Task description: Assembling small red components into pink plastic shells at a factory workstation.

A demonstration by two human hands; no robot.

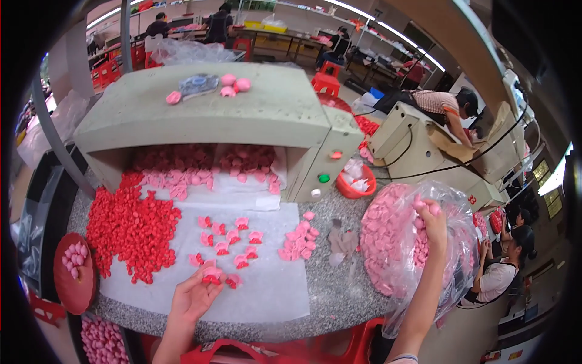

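My left hand (193,297) rests on the white sheet (273,291), with its fingertips pinching a small pink-and-red assembled piece (211,278). More such assembled pieces (233,239) lie in loose rows just beyond it. Off to the right, my right hand (431,219) is raised into a clear plastic bag (412,242) full of pink caps, and it grips a few pink caps at its fingertips. A small heap of pink caps (299,240) lies between the hands. On the left of the sheet sits a big pile of red parts (130,227).
A grey-green box machine (242,112) with an open mouth holding pink and red parts stands behind the sheet. A red dish (76,273) of pink caps sits at left, and a red bowl (354,182) at right. Other people work at benches nearby.
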